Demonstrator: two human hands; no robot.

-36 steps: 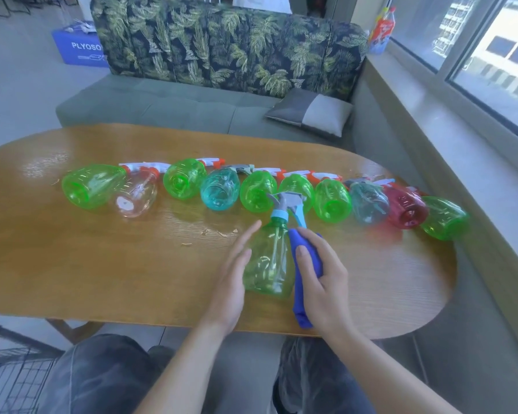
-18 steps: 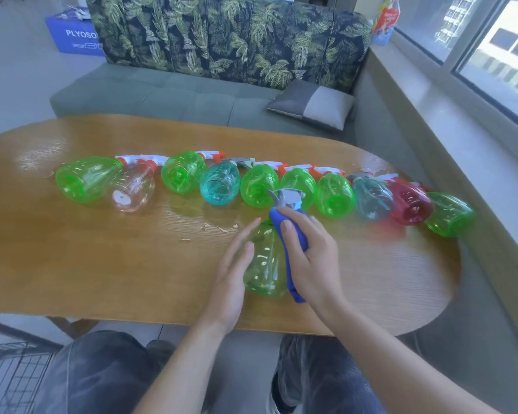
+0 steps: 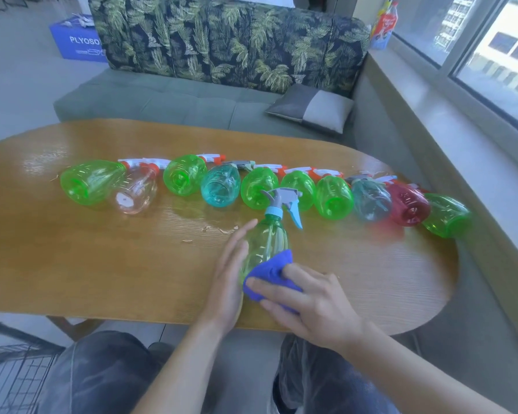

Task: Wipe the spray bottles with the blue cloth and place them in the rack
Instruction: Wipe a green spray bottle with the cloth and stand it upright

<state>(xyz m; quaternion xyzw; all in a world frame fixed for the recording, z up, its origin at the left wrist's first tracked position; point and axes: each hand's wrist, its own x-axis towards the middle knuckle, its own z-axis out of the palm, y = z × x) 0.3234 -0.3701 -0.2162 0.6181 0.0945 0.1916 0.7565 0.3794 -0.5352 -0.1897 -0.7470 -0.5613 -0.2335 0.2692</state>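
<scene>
Wiping under way on a translucent green plastic spray bottle with a pale blue collar and grey trigger head (image 3: 268, 243), lying on the oval wooden table (image 3: 102, 264) near the front edge. Long axis running near to far, base toward the body, nozzle pointing far and slightly right toward the row. Left hand (image 3: 229, 282) laid along the bottle's left flank, fingers straight and flat, steadying rather than gripping. Right hand (image 3: 308, 297) pressed over the bunched blue cloth (image 3: 271, 274) at the bottle's near right side, fingers bent over the fabric and holding it against the plastic. Cloth covering the lower body only; shoulder, neck and trigger head lying farther off along that same axis, so probably a stroke away from the body needed to reach them.

Farther back, a row of ten more clear-plastic spray bottles on their sides (image 3: 334, 198), bases toward the camera: mostly green, two teal, one colourless at the left, one red near the right end. Looked untouched and awaiting their turn. Small pale scraps (image 3: 222, 230) scattered just left of the wiped bottle's neck.

Dark wire grid (image 3: 15, 375) visible at the near left below the table edge, possibly the rack, though hard to be sure. If so, left hand the nearer one for placing.
</scene>
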